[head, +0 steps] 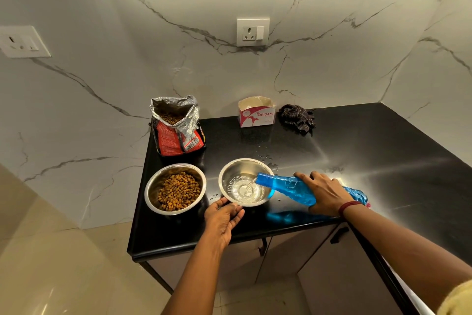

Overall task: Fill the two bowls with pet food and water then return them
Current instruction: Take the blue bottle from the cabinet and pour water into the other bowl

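Note:
Two steel bowls stand on the black counter. The left bowl holds brown pet food kibble. The right bowl has a little water in it. My right hand grips a blue plastic bottle, tipped on its side with its mouth over the right bowl's rim, and a thin stream of water runs into the bowl. My left hand holds the right bowl's near rim, thumb on the edge. An open red and silver pet food bag stands behind the left bowl.
A small open cardboard box and a crumpled dark cloth sit at the back by the marble wall. Water drops lie on the counter behind the right bowl. The counter's front edge is just below my left hand; cabinet doors lie beneath.

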